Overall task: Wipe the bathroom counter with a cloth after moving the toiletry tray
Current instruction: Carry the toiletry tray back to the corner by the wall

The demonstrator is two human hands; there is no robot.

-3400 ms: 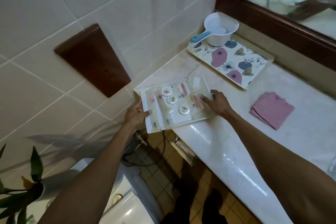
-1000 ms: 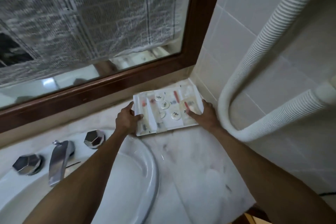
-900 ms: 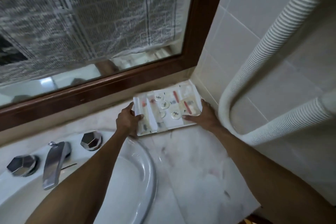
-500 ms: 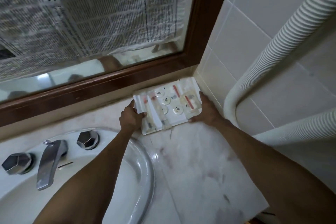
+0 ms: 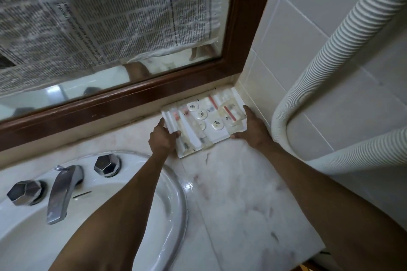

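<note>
Reaching forward from the bottom of the frame, two bare forearms cross the near part of the marble counter [image 5: 237, 200], the left one passing over the rim of the white sink basin [image 5: 174, 211]. Beside that arm, at the back of the basin, stand a chrome faucet spout [image 5: 62, 191] and two faceted chrome knobs, one on each side of it [image 5: 107, 164] [image 5: 24, 192].

Farther on, the left hand [image 5: 161, 138] grips the left edge of the toiletry tray [image 5: 217, 137], thumb laid over its rim and fingers tucked behind. The right hand [image 5: 253, 126] clasps the tray's right edge, fingers running along the side and the thumb at the near corner. The tray sits in the back right corner of the counter, close to the tiled side wall [image 5: 308, 61] and just below the mirror; whether its underside rests fully on the marble is hard to tell. It holds small round white items and thin wrapped packets with red marks.

Right of the hands, a thick ribbed white hose [image 5: 326, 55] bends down the wall near the tray's corner. Behind the tray rises the dark wooden mirror frame [image 5: 136, 99], with newspaper [image 5: 110, 13] covering most of the glass.
</note>
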